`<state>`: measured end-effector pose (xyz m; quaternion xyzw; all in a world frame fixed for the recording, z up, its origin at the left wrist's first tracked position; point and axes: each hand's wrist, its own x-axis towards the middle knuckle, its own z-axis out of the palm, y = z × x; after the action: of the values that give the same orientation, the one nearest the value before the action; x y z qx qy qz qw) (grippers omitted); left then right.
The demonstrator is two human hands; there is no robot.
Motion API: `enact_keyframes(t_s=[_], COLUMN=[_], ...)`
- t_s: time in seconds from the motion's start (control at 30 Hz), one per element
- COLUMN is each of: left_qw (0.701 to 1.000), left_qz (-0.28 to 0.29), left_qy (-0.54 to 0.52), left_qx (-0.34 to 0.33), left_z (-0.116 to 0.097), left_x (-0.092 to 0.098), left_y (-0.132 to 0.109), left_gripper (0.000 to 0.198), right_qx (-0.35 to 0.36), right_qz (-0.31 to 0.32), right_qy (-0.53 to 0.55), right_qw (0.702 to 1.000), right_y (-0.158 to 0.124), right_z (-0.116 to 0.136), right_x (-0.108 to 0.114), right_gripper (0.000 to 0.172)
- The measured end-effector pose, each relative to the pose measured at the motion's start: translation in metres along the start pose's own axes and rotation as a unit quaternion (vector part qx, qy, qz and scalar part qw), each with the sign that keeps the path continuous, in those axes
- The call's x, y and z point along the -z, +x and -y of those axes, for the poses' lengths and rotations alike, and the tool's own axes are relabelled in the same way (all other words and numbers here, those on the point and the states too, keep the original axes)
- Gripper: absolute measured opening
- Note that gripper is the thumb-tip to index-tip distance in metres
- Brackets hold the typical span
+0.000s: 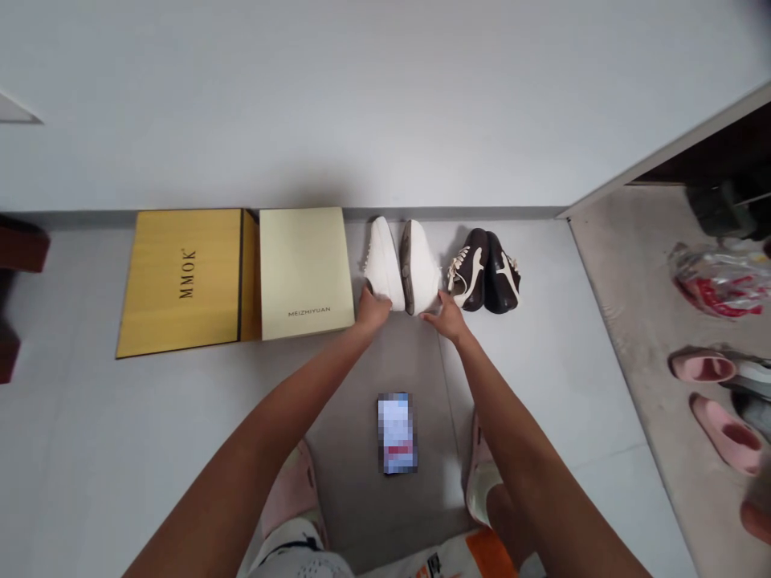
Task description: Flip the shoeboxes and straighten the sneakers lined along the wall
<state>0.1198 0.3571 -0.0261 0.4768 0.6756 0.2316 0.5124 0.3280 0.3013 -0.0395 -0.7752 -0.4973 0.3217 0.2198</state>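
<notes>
Head view, listed largest to smallest. We enter first a pale grey wall (361, 96) across the top, then the light grey tile floor (84, 449) along its base. At right lies a mottled beige floor section (626, 273). A grey mat (373, 377) lies on the tiles between the person's arms.

Against the wall we record a yellow box (181, 281) printed MMOK, and touching it, a cream box (304, 273) printed MEIZHIYUAN. On the beige section we note a plastic bag with red print (716, 281) and two pink slippers (726, 433).

Just right of the cream box stands our main entry: a pair of white sneakers (401, 269), side by side near the wall, the right one showing its grey-brown sole. Just beside them is a pair of dark brown shoes (485, 273) with white stripes and laces.

The left hand (373, 311) touches the near end of the left sneaker, and the right hand (446, 318) touches the near end of the right sneaker. We cannot tell whether either grip is clamped.

Smallest, on the mat, is a flat rectangular item (397, 433), its face blurred.
</notes>
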Motion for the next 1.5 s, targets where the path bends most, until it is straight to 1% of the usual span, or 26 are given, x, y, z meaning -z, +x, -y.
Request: enact_keyframes(t_s=[0.1, 0.23, 0.33, 0.37, 0.43, 0.5, 0.57, 0.7, 0.8, 0.93, 1.03, 1.23, 1.4, 1.5], left_qw=[0.999, 0.998, 0.996, 0.993, 0.982, 0.967, 0.952, 0.935, 0.935, 0.937, 0.938, 0.947, 0.959, 0.964], left_qz=[0.016, 0.043, 0.041, 0.039, 0.046, 0.061, 0.076, 0.087, 0.081, 0.073, 0.068, 0.058, 0.051, 0.052], left_qy=[0.002, 0.025, 0.077, 0.108, 0.175, 0.228, 0.267, 0.300, 0.286, 0.278, 0.280, 0.271, 0.235, 0.217], left_qx=[0.039, 0.025, 0.009, -0.005, -0.048, -0.094, -0.127, -0.166, -0.193, -0.198, -0.190, -0.161, -0.151, -0.142], left_z=[0.000, -0.005, -0.012, -0.016, -0.025, -0.033, -0.038, -0.038, -0.033, -0.025, -0.021, -0.025, -0.025, -0.020], left_x=[0.002, 0.011, 0.017, 0.018, 0.017, 0.013, 0.008, 0.002, 0.002, 0.001, 0.000, 0.002, 0.002, -0.001], left_y=[0.002, 0.006, 0.008, 0.007, 0.004, -0.001, -0.005, -0.002, 0.005, 0.015, 0.019, 0.024, 0.029, 0.031], left_gripper=[0.062, 0.065, 0.063, 0.059, 0.049, 0.042, 0.039, 0.033, 0.026, 0.027, 0.027, 0.016, 0.015, 0.019], right_qx=[-0.002, 0.026, 0.082, 0.104, 0.138, 0.153, 0.157, 0.184, 0.205, 0.212, 0.213, 0.209, 0.208, 0.203], right_qz=[0.018, 0.072, 0.105, 0.110, 0.104, 0.088, 0.081, 0.098, 0.114, 0.135, 0.144, 0.158, 0.163, 0.164], right_qy=[0.009, 0.037, 0.040, 0.020, -0.060, -0.156, -0.228, -0.297, -0.313, -0.328, -0.337, -0.337, -0.342, -0.326], right_qw=[1.000, 0.996, 0.990, 0.988, 0.983, 0.972, 0.958, 0.932, 0.920, 0.911, 0.906, 0.904, 0.902, 0.909], right_y=[0.005, 0.008, 0.010, 0.011, 0.013, 0.017, 0.021, 0.027, 0.030, 0.034, 0.037, 0.043, 0.047, 0.048], right_z=[0.007, 0.017, 0.024, 0.027, 0.033, 0.040, 0.047, 0.059, 0.067, 0.076, 0.080, 0.081, 0.079, 0.080], right_x=[-0.002, 0.004, 0.011, 0.014, 0.021, 0.028, 0.035, 0.042, 0.039, 0.028, 0.020, 0.006, 0.002, -0.003], right_gripper=[0.067, 0.058, 0.049, 0.044, 0.034, 0.029, 0.025, 0.019, 0.020, 0.021, 0.021, 0.019, 0.019, 0.021])
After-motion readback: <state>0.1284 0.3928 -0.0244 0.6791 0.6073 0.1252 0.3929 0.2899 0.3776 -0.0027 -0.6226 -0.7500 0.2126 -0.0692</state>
